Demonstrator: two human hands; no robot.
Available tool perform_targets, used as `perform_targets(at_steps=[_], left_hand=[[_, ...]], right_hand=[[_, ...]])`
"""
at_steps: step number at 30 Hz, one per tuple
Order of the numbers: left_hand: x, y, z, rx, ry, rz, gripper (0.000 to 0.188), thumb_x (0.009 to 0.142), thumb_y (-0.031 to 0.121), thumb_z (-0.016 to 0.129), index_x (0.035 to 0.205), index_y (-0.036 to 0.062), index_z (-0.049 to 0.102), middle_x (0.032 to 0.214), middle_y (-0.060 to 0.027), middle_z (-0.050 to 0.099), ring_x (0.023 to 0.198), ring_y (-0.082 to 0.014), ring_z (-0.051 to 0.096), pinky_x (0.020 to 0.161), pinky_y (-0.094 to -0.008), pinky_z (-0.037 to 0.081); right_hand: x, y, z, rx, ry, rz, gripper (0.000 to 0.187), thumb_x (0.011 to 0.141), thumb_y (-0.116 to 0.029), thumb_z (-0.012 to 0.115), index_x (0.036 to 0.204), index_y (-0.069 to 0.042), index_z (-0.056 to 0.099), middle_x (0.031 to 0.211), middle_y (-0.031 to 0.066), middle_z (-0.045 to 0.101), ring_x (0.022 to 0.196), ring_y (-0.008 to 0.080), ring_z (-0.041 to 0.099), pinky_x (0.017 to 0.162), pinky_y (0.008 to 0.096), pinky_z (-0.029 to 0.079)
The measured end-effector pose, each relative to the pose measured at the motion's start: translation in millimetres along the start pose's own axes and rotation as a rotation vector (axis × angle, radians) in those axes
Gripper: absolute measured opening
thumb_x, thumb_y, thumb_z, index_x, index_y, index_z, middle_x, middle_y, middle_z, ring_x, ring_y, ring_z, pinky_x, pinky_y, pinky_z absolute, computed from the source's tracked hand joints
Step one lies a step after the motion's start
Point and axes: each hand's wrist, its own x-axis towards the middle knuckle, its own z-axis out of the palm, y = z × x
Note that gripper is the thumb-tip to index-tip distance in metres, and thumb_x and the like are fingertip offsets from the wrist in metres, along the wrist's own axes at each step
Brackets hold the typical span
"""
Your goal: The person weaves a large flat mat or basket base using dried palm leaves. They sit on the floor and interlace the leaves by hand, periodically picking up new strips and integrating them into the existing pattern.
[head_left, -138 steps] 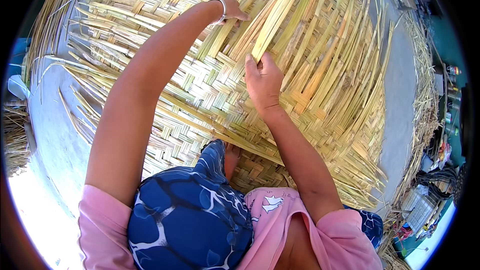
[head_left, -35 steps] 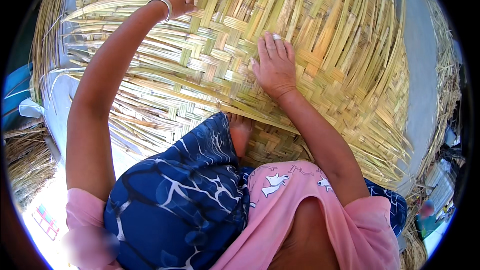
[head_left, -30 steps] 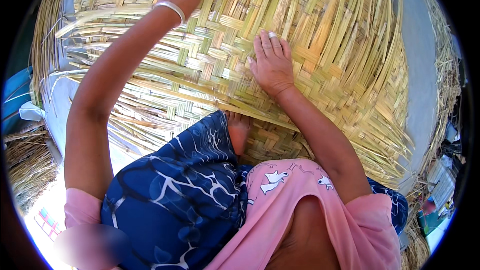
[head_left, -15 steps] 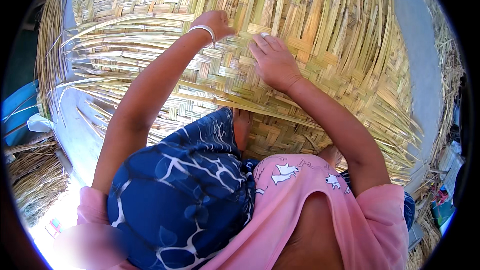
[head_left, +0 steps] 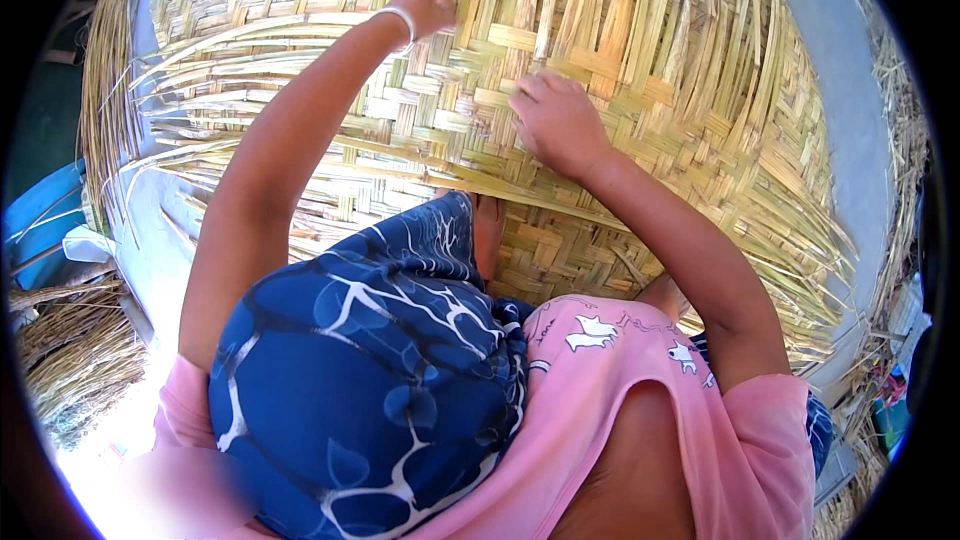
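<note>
Your right hand (head_left: 562,125) has drawn back, curled, over the woven mat (head_left: 460,105); your left hand (head_left: 428,8), half-closed, is by its far loose strips (head_left: 613,15). Either grip's hold is unclear. They seem light, springy: pinch near the weave.

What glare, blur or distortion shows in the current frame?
Head view, lower left: white glare, a blurred patch overlapping the blue, white-veined cloth. Head view, middle: yellow-green woven-strip mat fairly sharp, left hand slightly soft. Head view, rim: fisheye bowing, black corners.
</note>
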Motion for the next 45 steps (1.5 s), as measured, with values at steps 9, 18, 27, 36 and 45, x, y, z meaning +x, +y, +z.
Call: perform_targets(at_steps=[9,18,27,36,45], left_hand=[[42,1,-2,-0.203,-0.115,0.032,0.024,0.074,0.019,0.068,0.085,-0.0002,0.059,0.076,-0.0083,0.061,0.076,-0.0154,0.062,0.066,-0.0273,0.052],[54,-30,-9,-0.497,-0.354,0.085,0.014,0.077,0.013,0.062,0.080,0.0055,0.050,0.073,-0.0030,0.057,0.072,-0.0119,0.061,0.063,-0.0253,0.052],[26,-7,-19,-0.434,-0.379,-0.030,0.013,0.080,0.016,0.060,0.084,0.0084,0.050,0.071,-0.0014,0.057,0.065,-0.0097,0.064,0.045,-0.0230,0.042],[20,-12,-14,-0.448,-0.410,-0.016,0.014,0.081,0.015,0.059,0.087,0.0079,0.048,0.071,-0.0025,0.056,0.066,-0.0111,0.065,0.042,-0.0210,0.040],[19,-14,-7,-0.272,-0.192,0.063,0.013,0.078,0.014,0.061,0.079,0.0043,0.052,0.067,-0.0050,0.058,0.061,-0.0124,0.056,0.048,-0.0266,0.046]], right_hand=[[67,-33,10,0.166,-0.344,0.440,0.031,0.081,-0.034,0.055,0.086,-0.005,0.063,0.079,0.0149,0.064,0.076,0.0342,0.061,0.065,0.0451,0.048],[89,-46,20,0.124,-0.447,0.547,0.033,0.076,-0.033,0.055,0.089,-0.005,0.066,0.087,0.0162,0.065,0.082,0.0323,0.063,0.071,0.0426,0.049],[101,-51,16,0.135,-0.548,0.653,0.029,0.074,-0.026,0.055,0.093,-0.008,0.068,0.096,0.0138,0.066,0.089,0.0292,0.064,0.074,0.0380,0.050],[104,-55,16,0.152,-0.543,0.697,0.031,0.071,-0.026,0.057,0.094,-0.008,0.068,0.096,0.0139,0.066,0.091,0.0293,0.063,0.076,0.0381,0.050],[97,-51,19,0.132,-0.508,0.715,0.028,0.072,-0.020,0.055,0.095,-0.008,0.067,0.097,0.0142,0.065,0.093,0.0299,0.062,0.077,0.0393,0.049]])
